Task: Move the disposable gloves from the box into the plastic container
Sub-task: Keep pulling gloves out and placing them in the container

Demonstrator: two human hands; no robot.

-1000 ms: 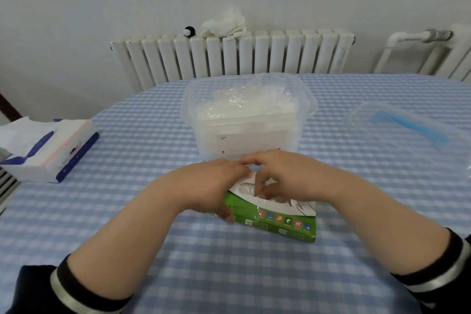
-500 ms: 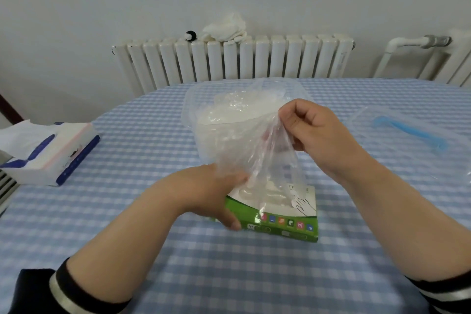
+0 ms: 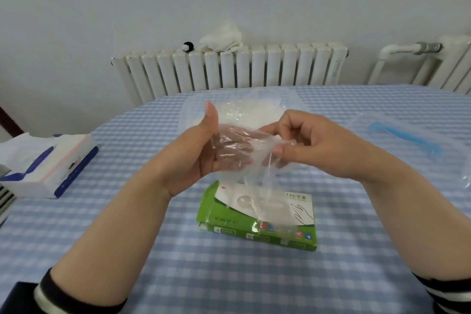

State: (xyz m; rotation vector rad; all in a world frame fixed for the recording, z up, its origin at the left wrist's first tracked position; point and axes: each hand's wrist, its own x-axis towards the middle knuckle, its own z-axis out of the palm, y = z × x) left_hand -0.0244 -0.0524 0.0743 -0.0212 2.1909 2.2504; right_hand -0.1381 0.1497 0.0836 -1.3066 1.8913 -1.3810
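A green and white glove box (image 3: 257, 216) lies on the checked tablecloth in front of me. Above it I hold a clear disposable glove (image 3: 239, 153) between both hands. My left hand (image 3: 196, 155) has its fingers curled under the film with the thumb up. My right hand (image 3: 305, 140) pinches the glove's other side between thumb and fingers. The glove's tail hangs down to the box opening. Behind the hands stands the clear plastic container (image 3: 244, 109), with crumpled gloves inside, partly hidden.
A clear lid with a blue handle (image 3: 405, 137) lies to the right. A tissue pack (image 3: 48, 168) sits at the left table edge. A white radiator (image 3: 229, 69) with a cloth on top stands behind the table.
My left hand left the box and rose to take the glove. My right hand, which pulled the glove up out of the box, now holds it lower, level with the left.
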